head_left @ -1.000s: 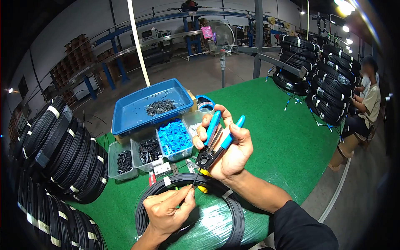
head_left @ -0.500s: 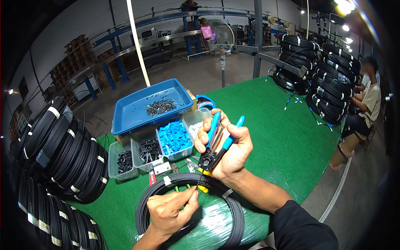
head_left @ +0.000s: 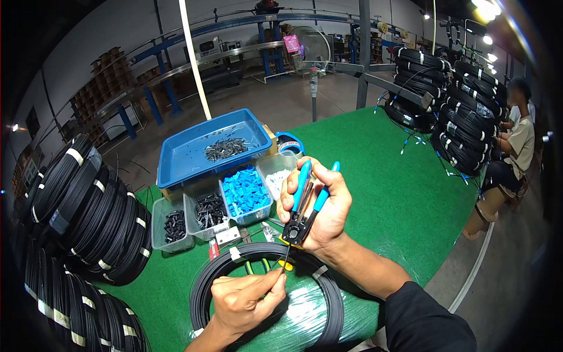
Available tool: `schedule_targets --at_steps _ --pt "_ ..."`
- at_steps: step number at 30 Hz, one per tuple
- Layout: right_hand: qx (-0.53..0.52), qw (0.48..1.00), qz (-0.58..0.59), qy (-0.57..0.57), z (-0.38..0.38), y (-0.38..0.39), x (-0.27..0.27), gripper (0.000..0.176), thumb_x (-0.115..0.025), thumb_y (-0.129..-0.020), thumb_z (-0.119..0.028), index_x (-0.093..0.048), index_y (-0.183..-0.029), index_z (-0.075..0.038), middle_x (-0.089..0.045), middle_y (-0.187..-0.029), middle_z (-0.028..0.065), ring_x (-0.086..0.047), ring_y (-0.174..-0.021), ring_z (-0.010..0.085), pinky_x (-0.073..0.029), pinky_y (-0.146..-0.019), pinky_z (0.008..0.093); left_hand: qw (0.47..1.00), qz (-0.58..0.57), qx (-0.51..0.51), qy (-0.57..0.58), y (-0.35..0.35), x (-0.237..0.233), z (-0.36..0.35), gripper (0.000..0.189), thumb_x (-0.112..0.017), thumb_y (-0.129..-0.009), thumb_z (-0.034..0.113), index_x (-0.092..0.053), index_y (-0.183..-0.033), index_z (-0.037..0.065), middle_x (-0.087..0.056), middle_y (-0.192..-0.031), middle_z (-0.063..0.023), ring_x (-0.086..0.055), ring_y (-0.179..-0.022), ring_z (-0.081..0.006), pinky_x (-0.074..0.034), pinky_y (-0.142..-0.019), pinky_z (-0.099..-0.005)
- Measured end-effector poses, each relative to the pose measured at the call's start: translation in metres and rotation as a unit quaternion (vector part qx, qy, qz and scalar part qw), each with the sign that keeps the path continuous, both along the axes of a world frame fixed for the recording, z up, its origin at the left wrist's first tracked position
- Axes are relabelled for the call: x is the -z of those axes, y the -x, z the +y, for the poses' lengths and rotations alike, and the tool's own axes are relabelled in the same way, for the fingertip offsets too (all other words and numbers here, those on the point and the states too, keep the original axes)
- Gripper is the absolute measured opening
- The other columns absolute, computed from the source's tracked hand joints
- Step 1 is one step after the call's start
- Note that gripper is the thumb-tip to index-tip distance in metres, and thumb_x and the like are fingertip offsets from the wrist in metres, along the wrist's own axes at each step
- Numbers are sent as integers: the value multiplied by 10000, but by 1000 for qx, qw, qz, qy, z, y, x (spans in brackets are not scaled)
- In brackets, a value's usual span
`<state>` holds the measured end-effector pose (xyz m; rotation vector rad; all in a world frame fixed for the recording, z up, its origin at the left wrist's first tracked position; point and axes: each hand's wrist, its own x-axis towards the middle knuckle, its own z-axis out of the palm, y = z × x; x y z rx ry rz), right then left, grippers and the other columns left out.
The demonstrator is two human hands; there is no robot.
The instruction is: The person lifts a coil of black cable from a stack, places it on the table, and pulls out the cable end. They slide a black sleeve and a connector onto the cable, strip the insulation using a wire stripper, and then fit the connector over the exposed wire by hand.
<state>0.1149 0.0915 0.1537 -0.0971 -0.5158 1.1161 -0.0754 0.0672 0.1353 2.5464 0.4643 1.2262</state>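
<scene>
My right hand (head_left: 321, 202) is wrapped round blue-handled pliers (head_left: 300, 220), their black jaws pointing down. The thin end of a black cable (head_left: 287, 258) runs from the jaws to my left hand (head_left: 245, 299), which pinches it between thumb and fingertips. Beneath both hands lies a coil of black cable (head_left: 333, 299), bound with white tape, on plastic film over the green table. A tool with yellow and green parts (head_left: 285, 266) shows inside the coil, partly hidden by my left hand.
Clear bins hold blue pieces (head_left: 245, 192), black pieces (head_left: 176, 226) and white pieces (head_left: 275, 179). A blue tray (head_left: 176, 154) stands behind them. Cable coils are stacked at left (head_left: 97, 217) and back right (head_left: 469, 117). A person (head_left: 519, 138) sits at the far right.
The handles in my right hand are closer together, and the jaws have shifted slightly right. My left hand has moved a little to the right with the cable.
</scene>
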Motion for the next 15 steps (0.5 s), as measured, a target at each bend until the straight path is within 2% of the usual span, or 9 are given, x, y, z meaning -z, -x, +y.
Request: schedule_targets --at_steps 15 --pt "-21 998 -41 32 -1 -2 -2 198 -551 -985 -297 -482 -988 -112 -554 -672 60 -582 -503 174 -500 -399 330 1000 1 10 0 -1 -1 -3 133 -778 -754 44 -740 -876 6 -682 -618 -67 -633 -450 -157 -474 -420 -255"
